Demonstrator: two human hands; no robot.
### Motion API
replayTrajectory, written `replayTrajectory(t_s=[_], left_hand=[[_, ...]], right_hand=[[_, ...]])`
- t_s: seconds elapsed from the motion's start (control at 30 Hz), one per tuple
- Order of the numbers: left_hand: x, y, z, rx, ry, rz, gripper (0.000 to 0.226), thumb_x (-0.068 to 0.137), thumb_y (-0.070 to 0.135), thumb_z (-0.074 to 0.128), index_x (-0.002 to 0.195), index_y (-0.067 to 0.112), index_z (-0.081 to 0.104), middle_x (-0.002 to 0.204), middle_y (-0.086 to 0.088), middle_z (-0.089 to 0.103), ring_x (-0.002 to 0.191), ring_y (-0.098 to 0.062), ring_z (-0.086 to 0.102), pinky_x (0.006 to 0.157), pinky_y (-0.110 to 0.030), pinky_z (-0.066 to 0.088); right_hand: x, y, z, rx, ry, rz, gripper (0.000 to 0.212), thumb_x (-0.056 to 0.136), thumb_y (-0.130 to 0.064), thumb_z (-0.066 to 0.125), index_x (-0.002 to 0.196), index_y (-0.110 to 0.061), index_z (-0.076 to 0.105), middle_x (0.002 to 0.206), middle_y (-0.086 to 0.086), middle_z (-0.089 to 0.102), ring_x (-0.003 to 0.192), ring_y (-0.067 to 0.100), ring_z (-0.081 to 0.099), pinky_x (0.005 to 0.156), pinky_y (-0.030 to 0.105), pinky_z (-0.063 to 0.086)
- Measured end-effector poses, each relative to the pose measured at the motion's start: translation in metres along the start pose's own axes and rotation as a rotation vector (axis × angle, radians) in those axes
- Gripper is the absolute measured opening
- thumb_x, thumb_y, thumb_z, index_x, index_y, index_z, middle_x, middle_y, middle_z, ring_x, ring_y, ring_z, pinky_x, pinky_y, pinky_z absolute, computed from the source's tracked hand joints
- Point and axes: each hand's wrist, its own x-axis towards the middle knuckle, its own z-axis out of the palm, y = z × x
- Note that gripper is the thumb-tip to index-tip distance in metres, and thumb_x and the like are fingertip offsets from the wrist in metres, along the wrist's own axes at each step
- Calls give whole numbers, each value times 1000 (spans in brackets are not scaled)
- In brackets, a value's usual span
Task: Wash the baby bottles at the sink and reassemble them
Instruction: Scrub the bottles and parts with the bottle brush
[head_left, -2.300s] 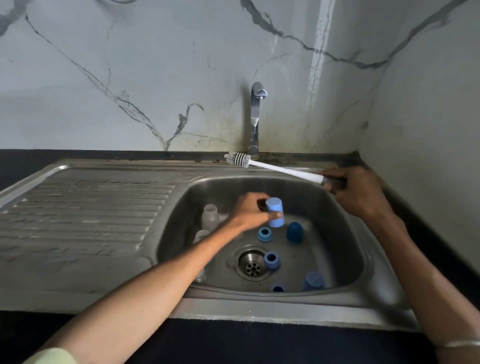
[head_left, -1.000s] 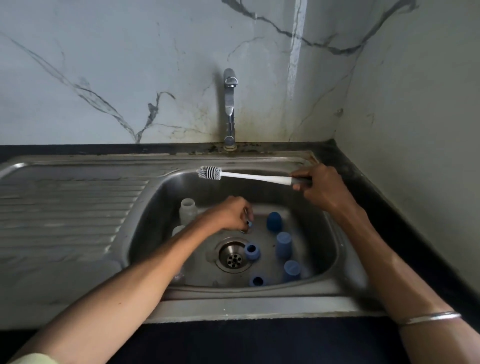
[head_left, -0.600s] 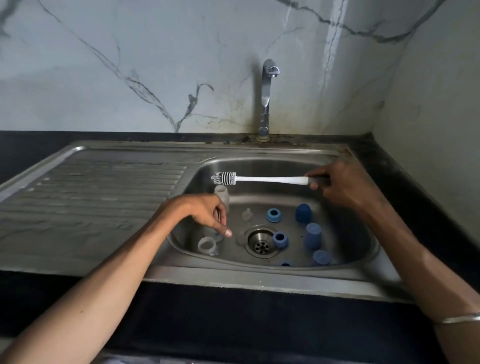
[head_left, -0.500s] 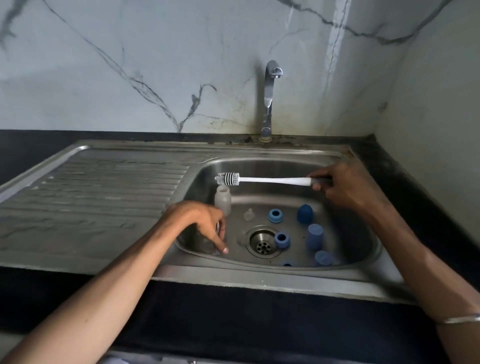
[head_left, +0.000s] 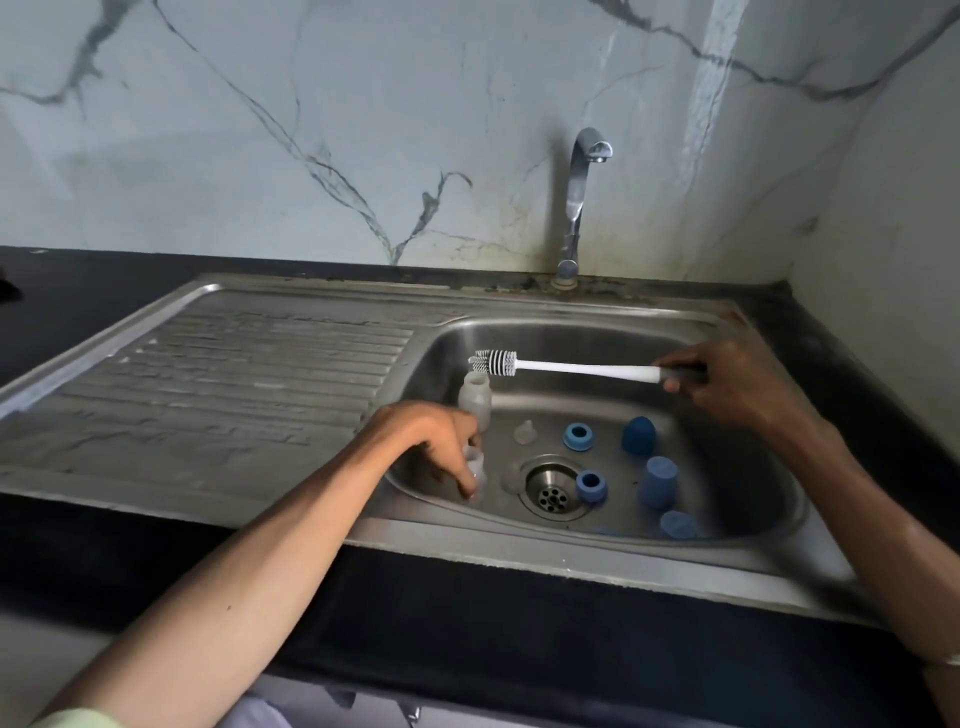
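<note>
Blue caps set aside, your left hand (head_left: 441, 441) has moved to pinch a clear plastic bottle (head_left: 475, 467); your right hand (head_left: 727, 384) still grips the white bottle brush (head_left: 571, 368). Scrubbing comes next.

The wall (head_left: 260, 130) is pale grey-white marble with dark veins, above a black bench (head_left: 441, 623) and a dull silver steel sink (head_left: 519, 556) with a ribbed draining board (head_left: 234, 374) at left. The bottle brush (head_left: 571, 368) is white with black-and-white striped bristles. In the basin lie blue caps (head_left: 658, 480), blue rings (head_left: 577, 436) and a cloudy translucent bottle (head_left: 475, 397).
</note>
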Motion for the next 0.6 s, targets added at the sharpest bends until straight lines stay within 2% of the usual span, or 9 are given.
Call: replayTrajectory(t_s=[0.07,0.13,0.2,0.27,0.33,0.37,0.4,0.5,0.6], left_hand=[[-5,-1,-10,-97,86,49,54,73,44,82,108,9,59,82,3,62,67,-10,56,58,-25,39],[-10,-4,-18,-205,171,99,28,76,38,82,84,19,63,69,14,53,63,-5,50,55,-21,35],[-17,-8,-26,-323,256,140,19,78,32,83,74,27,65,63,25,57,62,5,53,53,-13,34],[-20,-13,-31,-463,367,162,14,76,32,85,81,29,73,76,24,68,74,2,59,62,-17,42],[-19,-17,-33,-586,492,157,22,75,29,85,94,27,76,99,4,75,90,-12,64,80,-28,50],[-17,-19,-34,-637,561,147,23,75,27,85,96,25,76,101,-1,75,92,-15,66,85,-31,51],[-16,-19,-35,-677,633,140,19,75,25,84,92,23,75,96,-1,75,88,-14,67,83,-31,52],[-13,-20,-35,-681,807,140,13,74,24,83,75,20,71,77,3,69,69,-9,60,63,-23,45],[-12,-22,-32,-581,934,184,23,69,23,86,84,13,71,90,-2,63,79,-14,57,68,-18,44]], right_hand=[[0,3,-2,5,20,-5,31,92,-13,62,122,-21,64,118,5,65,108,16,56,95,31,40],[-1,4,-6,32,47,-3,31,92,-13,63,121,-22,64,119,6,65,110,18,57,97,35,42],[-3,5,-9,53,91,-12,33,91,-12,65,123,-20,65,122,6,65,115,22,57,101,36,41],[-3,7,-13,65,140,-28,35,90,-10,67,124,-18,65,125,9,65,119,25,57,102,33,40],[-3,10,-16,94,168,-37,36,89,-10,68,124,-17,66,126,10,64,120,26,57,99,29,40],[-2,11,-17,104,172,-41,36,89,-10,68,124,-17,66,126,10,65,119,26,58,97,27,39],[-2,13,-17,106,176,-47,36,88,-10,69,124,-17,66,126,10,65,119,26,58,96,25,37],[0,17,-17,108,199,-59,36,87,-10,70,123,-17,67,126,11,65,119,27,58,95,22,35],[1,19,-17,107,228,-75,36,86,-4,71,121,-13,68,123,13,66,118,28,59,98,22,34]])
